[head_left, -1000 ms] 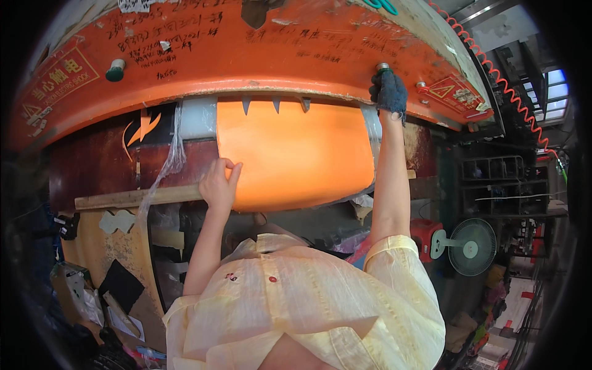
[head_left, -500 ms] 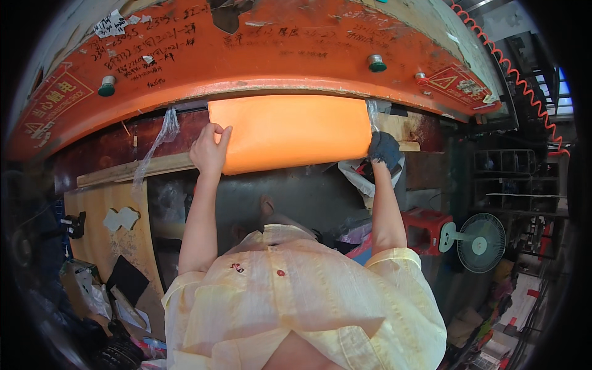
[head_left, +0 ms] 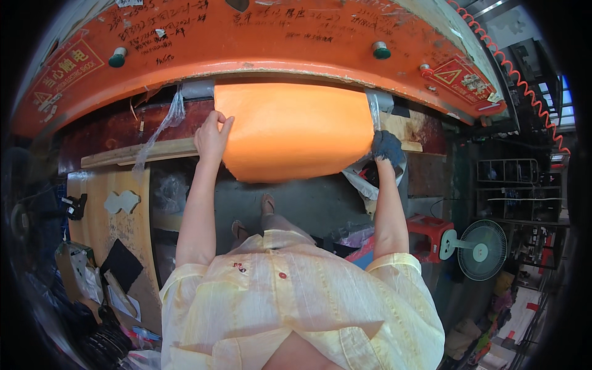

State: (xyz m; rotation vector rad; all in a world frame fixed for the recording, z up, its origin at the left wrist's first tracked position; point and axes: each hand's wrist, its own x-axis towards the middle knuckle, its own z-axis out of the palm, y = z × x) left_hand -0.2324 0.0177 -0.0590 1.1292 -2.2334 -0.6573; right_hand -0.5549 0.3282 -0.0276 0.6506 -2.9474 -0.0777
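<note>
A bright orange sheet of smooth, leather-like material (head_left: 296, 129) comes out from under the orange machine beam and sags over the front of the bench. My bare left hand (head_left: 211, 137) is closed on the sheet's left edge, thumb and fingers pinching it. At the right edge, my right hand (head_left: 387, 147), in a dark blue-grey glove, grips the sheet near its front corner. Its fingertips are partly hidden. Between the hands, the near edge of the sheet hangs slightly curved. Its far edge is hidden beneath the beam.
The machine beam (head_left: 259, 49) carries green push buttons (head_left: 117, 57) and warning labels. Clear plastic film (head_left: 166, 123) hangs by a wooden strip (head_left: 142, 152). A white bag (head_left: 364, 185) lies below my right hand. A red stool (head_left: 428, 234) and a fan (head_left: 481, 250) stand at the right.
More of the orange sheet shows, its near edge lower and closer to me. Both hands keep hold of its sides. The view has shifted slightly, showing more of my feet.
</note>
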